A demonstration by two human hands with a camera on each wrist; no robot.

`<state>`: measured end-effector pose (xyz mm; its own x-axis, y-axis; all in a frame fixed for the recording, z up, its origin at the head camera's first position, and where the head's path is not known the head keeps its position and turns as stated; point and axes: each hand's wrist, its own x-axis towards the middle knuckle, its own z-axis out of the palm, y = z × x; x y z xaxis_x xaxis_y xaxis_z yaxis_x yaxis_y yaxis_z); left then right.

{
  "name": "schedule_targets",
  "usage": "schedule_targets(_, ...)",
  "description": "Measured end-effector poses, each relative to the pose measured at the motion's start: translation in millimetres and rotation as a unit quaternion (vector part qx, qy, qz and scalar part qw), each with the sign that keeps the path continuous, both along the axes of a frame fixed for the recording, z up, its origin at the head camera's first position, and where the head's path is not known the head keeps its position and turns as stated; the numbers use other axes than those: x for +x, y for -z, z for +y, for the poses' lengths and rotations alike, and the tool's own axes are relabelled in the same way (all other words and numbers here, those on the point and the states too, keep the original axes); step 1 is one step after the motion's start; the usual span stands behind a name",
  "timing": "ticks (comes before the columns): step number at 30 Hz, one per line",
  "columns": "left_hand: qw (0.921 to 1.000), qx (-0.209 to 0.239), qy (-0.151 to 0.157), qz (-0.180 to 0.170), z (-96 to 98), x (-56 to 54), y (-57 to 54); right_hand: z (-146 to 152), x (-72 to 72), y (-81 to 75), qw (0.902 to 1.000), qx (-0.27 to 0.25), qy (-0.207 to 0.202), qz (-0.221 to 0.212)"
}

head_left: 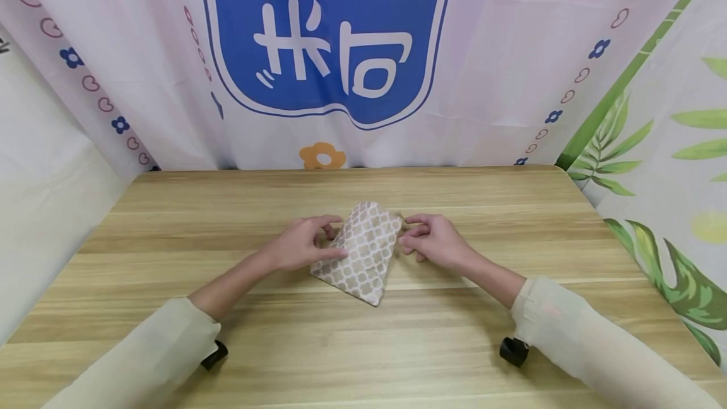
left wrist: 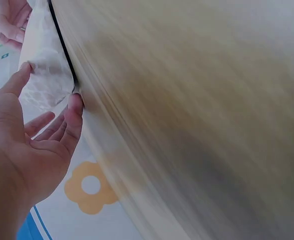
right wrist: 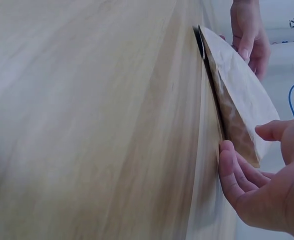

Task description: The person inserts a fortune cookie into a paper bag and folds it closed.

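Note:
A flat, slightly puffed beige-and-white patterned pouch (head_left: 366,248) lies at a slant on the wooden table, between both hands. At its left side is my left hand (head_left: 301,245), the thumb laid on the patterned face and the other fingers by the far left edge. My right hand (head_left: 440,242) is beside the pouch's right edge, fingers slightly bent, the index finger near the far right corner. In the right wrist view the thumb and fingers of the right hand (right wrist: 267,185) stand apart around the near end of the pouch (right wrist: 242,100).
The wooden table (head_left: 341,346) spreads under both forearms. Behind it hangs a printed curtain (head_left: 488,93) with a blue emblem and an orange flower. A leaf-patterned cloth (head_left: 653,163) hangs on the right. Black wrist straps (head_left: 514,352) show below the sleeves.

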<state>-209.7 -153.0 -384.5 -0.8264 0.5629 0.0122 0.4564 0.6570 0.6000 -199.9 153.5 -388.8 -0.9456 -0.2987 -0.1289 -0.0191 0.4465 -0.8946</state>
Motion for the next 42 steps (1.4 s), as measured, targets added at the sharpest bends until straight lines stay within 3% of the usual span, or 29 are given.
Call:
schedule_targets(7,0.9965,0.045,-0.008,-0.07,6.7,-0.4,1.0,-5.8,-3.9,-1.5,0.9998,-0.016,0.009,-0.007)
schedule_targets(11,0.9908,0.074,-0.013,-0.112,10.2,0.3,1.2,-6.4,-5.5,-2.2,0.9997,-0.022,0.01,-0.004)
schedule_targets(22,0.9726,0.139,-0.02,-0.185,19.1,3.3,-0.5,-4.6,-13.1,-0.6,0.9995,-0.025,0.014,-0.013)
schedule_targets(26,0.9686,0.14,-0.04,-0.201,21.3,3.0,-0.3,-4.6,-14.6,-0.7,0.9996,-0.022,0.009,-0.014)
schedule_targets(31,0.9569,0.16,-0.075,-0.231,25.2,1.2,-0.2,-7.8,-16.9,-1.0,0.9998,-0.009,0.007,-0.016)
schedule_targets(34,0.9542,0.167,-0.083,-0.234,27.7,0.0,-0.8,-10.2,-17.9,-1.9,0.9998,-0.005,0.008,-0.019)
schedule_targets(39,0.9631,0.156,-0.088,-0.201,30.3,-1.3,-2.5,-12.4,-18.6,-3.6,0.9997,-0.015,0.011,-0.014)
schedule_targets(42,0.9629,0.174,-0.098,-0.182,31.6,-1.9,-3.6,-12.5,-18.0,-5.2,0.9992,-0.037,0.012,-0.001)
